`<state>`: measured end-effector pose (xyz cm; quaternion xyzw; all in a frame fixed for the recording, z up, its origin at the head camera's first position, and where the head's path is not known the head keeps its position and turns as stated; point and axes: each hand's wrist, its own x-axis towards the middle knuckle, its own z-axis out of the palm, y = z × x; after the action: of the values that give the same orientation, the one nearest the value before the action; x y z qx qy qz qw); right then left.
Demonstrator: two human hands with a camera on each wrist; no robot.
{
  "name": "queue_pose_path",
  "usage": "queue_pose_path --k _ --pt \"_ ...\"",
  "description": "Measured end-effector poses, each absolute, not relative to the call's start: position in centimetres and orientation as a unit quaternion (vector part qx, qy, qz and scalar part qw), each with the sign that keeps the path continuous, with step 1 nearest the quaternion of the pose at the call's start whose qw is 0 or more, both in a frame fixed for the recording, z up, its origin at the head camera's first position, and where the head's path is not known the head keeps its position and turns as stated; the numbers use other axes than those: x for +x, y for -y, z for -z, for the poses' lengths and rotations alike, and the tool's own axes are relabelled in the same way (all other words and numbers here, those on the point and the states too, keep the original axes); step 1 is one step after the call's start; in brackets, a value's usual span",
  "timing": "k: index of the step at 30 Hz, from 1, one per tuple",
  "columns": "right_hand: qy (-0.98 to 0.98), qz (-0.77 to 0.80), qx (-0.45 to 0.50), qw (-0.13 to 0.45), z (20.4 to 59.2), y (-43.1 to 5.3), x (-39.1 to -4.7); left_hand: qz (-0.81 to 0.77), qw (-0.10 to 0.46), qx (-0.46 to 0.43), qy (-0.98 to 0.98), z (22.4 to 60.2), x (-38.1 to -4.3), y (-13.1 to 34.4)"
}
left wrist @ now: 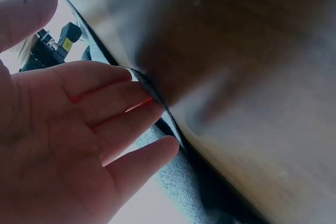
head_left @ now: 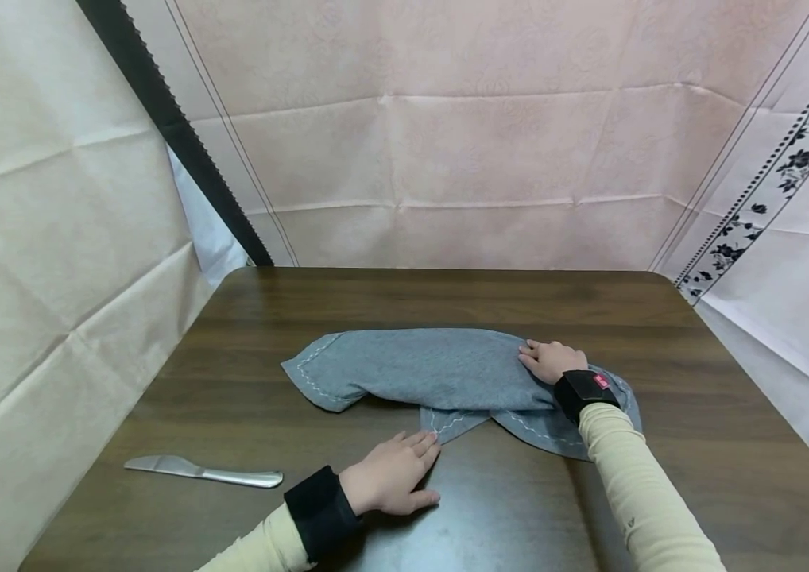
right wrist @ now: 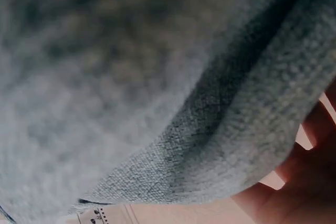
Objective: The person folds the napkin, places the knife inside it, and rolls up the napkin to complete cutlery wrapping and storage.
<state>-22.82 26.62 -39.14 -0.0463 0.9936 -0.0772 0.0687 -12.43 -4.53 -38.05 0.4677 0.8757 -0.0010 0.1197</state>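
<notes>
A blue-grey cloth (head_left: 419,361) with white dashed stitching along its edges lies folded and rumpled across the table. My left hand (head_left: 392,473) is spread with straight fingers, its fingertips right at the cloth's near corner. In the left wrist view, the fingers (left wrist: 126,111) of that hand overlap the cloth's edge (left wrist: 176,182), and the thumb stands apart. On the right part of the cloth rests my right hand (head_left: 553,361), palm down with fingers extended. The right wrist view is mostly filled by a raised fold of the cloth (right wrist: 157,171), which hides part of the right hand (right wrist: 299,182).
A table knife (head_left: 204,473) lies on the brown wooden table (head_left: 290,306), left of my left hand, with its blade pointing left. Pale fabric sheets (head_left: 490,175) hang behind and on both sides of the table.
</notes>
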Motion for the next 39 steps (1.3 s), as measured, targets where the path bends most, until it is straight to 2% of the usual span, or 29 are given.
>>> queue_pose_path --k 3,5,11,14,16,19,23,29,39 --pt "-0.995 0.061 -0.06 0.058 38.9 -26.1 -22.6 0.004 0.124 0.47 -0.874 38.0 -12.5 4.6" --pt "-0.995 0.054 -0.084 0.026 38.8 -25.4 -22.3 0.006 0.13 0.47 -0.873 38.0 -12.6 4.6" --pt "-0.951 0.065 -0.236 -0.188 38.6 -21.0 -20.5 0.011 0.135 0.465 -0.875 37.8 -12.6 4.6" --pt "-0.92 0.062 -0.31 -0.23 38.3 -18.1 -18.9 0.011 0.132 0.463 -0.877 37.8 -12.6 4.6" --pt "-0.912 0.064 -0.347 -0.21 38.4 -16.5 -17.6 0.011 0.129 0.464 -0.877 37.8 -12.7 4.6" --pt "-0.916 0.068 -0.369 -0.144 38.7 -14.9 -15.7 0.011 0.131 0.465 -0.876 37.9 -12.7 4.6" --pt "-0.932 0.045 -0.342 -0.113 39.8 -14.3 -14.6 0.01 0.135 0.464 -0.876 37.9 -12.7 4.6" --pt "-0.956 0.022 -0.271 -0.111 40.4 -14.7 -15.8 0.013 0.127 0.463 -0.877 37.9 -12.7 4.6" --pt "-0.981 0.027 -0.19 -0.021 39.5 -15.7 -19.2 0.016 0.113 0.467 -0.877 38.0 -12.3 4.5"
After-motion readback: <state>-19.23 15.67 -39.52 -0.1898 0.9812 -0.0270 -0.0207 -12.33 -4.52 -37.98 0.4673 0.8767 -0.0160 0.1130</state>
